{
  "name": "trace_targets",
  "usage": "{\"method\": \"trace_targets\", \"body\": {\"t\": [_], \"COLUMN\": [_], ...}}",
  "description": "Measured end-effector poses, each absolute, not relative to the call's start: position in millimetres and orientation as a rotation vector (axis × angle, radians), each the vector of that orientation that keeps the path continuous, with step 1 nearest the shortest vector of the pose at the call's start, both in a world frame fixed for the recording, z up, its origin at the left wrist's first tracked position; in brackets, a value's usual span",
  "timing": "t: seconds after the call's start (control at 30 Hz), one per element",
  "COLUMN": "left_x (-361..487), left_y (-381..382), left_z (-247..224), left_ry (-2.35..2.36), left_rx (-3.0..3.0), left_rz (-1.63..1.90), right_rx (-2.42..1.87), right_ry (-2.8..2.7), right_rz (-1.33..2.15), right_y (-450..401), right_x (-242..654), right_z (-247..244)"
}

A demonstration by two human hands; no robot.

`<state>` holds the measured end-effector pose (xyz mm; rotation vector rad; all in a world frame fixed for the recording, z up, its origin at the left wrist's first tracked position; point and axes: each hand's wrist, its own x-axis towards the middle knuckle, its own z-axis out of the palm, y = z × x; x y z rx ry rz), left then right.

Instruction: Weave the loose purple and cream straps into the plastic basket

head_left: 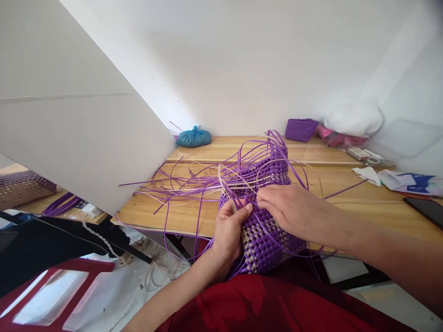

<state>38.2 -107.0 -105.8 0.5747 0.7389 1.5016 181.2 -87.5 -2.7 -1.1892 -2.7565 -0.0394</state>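
Note:
A half-woven basket (265, 242) of purple and beige plastic strips leans between my lap and the table's front edge. Long loose strips (197, 186) fan out from its rim, mostly to the left across the wood. My left hand (230, 226) grips the basket's near edge, thumb on top and fingers tucked behind the weave. Close beside it, my right hand (287, 205) is closed in a pinch at the rim, over a purple strip. The fingertips of the right hand are partly hidden by the hand itself.
On the wooden table (194, 216) stand a tied blue bag (194, 137) and a small purple basket (301, 129) at the back. A white bundle (355, 119), papers (411, 181) and a black phone (424, 212) lie to the right. A partition (79, 110) rises on the left, above a red chair (58, 295).

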Motion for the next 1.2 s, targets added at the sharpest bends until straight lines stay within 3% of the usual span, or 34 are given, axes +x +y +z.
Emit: {"method": "trace_targets", "body": {"t": [0.47, 0.7, 0.9, 1.0, 1.2], "left_x": [41.4, 42.6, 40.4, 40.1, 40.2], "left_y": [-108.9, -108.0, -105.4, -105.4, -106.5], "left_z": [-97.2, -100.8, -98.7, -97.3, -97.8], "left_ry": [0.808, 0.78, 0.845, 0.856, 0.83], "left_rx": [0.48, 0.523, 0.49, 0.486, 0.513], "left_rz": [1.386, 1.388, 1.348, 1.338, 1.346], "right_rx": [-1.121, -1.112, -0.917, -0.945, -0.84], "right_ry": [-2.228, -2.286, -2.141, -2.187, -2.304], "right_rz": [0.625, 0.64, 0.933, 0.812, 0.037], "right_y": [-78.8, -79.5, -73.7, -79.2, -110.0], "right_x": [179.9, 184.0, 191.3, 196.1, 223.4], "right_z": [-38.1, -37.8, -45.8, -46.7, -51.6]}}
